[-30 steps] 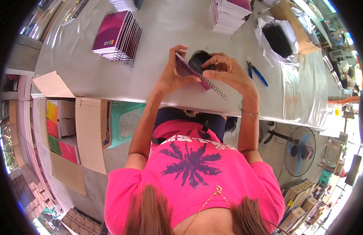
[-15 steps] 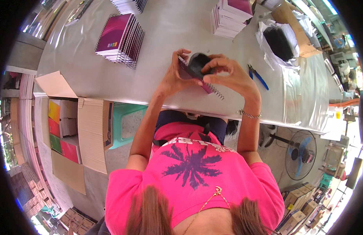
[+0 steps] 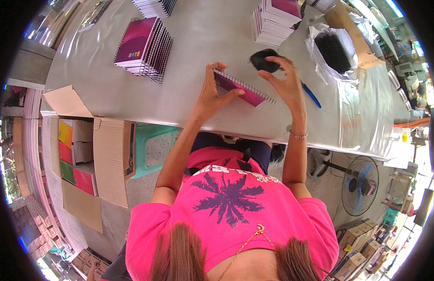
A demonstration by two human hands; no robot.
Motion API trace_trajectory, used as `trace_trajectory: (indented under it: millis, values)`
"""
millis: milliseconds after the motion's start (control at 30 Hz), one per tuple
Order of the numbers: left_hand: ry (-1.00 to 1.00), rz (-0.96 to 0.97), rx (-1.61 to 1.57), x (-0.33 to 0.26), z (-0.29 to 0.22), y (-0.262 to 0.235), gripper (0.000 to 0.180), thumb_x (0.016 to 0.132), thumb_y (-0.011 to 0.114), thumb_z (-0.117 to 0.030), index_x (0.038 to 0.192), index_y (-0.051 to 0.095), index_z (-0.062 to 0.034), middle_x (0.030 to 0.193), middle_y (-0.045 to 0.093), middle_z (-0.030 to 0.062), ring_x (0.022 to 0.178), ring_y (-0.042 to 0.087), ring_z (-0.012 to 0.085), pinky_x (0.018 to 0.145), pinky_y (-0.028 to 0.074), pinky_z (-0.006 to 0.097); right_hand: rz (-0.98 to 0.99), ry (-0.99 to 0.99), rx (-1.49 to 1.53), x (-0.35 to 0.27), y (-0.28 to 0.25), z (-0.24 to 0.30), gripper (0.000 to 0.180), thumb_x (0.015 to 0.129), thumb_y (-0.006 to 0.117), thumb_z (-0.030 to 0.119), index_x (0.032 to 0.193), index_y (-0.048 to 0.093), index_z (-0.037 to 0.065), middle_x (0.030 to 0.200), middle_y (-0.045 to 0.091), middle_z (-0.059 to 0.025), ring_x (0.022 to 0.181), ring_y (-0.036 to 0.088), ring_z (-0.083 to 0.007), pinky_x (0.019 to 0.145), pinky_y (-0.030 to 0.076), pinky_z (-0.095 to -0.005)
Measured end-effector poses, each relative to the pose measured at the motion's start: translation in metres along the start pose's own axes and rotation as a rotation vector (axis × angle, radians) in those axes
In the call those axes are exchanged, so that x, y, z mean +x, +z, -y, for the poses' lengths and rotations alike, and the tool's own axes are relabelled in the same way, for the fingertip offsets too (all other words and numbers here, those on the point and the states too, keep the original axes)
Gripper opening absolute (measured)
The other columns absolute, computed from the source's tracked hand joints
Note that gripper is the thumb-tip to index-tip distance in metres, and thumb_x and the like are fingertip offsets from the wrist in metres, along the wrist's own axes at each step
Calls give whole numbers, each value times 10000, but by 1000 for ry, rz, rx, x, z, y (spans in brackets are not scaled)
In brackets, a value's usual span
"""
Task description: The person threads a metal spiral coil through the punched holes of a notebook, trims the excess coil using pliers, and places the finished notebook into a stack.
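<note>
Lying flat near the front edge of the grey table [image 3: 217, 42], a magenta spiral-bound notebook [image 3: 243, 90] has its wire spine turned away from the person. The left hand [image 3: 212, 96] presses down on the notebook's near-left end, thumb reaching across the cover and fingers curled over the far edge, so it pins the book rather than lifting it. The right hand [image 3: 285, 84] is raised just beyond the notebook's right end, fingers closed loosely round a small black rounded object [image 3: 265, 61] (what kind of tool it is cannot be told from here). A thin bracelet [image 3: 297, 136] circles that wrist.

Just right of the right hand a blue pen [image 3: 311, 96] lies on the table. Further back sit a fanned stack of magenta notebooks [image 3: 144, 47] to the left and a taller stack [image 3: 275, 18] behind the hands. A black brush [image 3: 334, 51] rests on white wrapping at the far right. Below the table's left end stands an open cardboard box [image 3: 109, 159] of coloured books.
</note>
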State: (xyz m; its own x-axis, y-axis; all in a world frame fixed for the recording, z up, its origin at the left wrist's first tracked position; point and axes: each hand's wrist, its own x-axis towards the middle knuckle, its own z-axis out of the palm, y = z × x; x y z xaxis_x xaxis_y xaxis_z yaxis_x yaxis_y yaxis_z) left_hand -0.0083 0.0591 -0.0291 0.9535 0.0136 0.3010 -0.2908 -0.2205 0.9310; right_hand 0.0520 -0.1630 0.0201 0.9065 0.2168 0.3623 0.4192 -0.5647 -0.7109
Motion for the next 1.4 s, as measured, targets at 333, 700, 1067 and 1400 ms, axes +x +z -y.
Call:
trace_trajectory:
  millis: [333,700,1067,1400]
  values:
    - [-28,-174,-112,-14,-15,21,313,980,586,-176,1209,460,-4,1139,480,128,1070,485,242,933,410,331,-136,560,-625,-89,-49,-50,628,843,678,484,1362,516,170,1432,418,-160,1324,368,-373,1088,252,-566]
    - [16,-227,-44,-9,-10,13,239,963,630,-240,1083,574,-41,878,488,-23,697,371,66,614,350,218,-331,260,-91,-90,-24,32,449,778,769,124,1190,600,70,1049,561,-111,978,547,-239,867,447,-354]
    - [-18,-221,-22,-11,-18,7,194,910,693,-123,1049,631,-3,925,643,38,838,584,83,735,488,238,-99,178,140,-92,30,77,488,723,802,84,1155,583,25,1091,568,-122,953,582,-243,806,489,-339]
    - [6,-221,-67,-14,-24,7,172,909,678,-85,1045,659,19,859,662,29,790,595,81,725,502,236,-111,135,146,-92,36,88,522,713,807,102,1176,576,42,1077,585,-120,962,588,-253,771,498,-348]
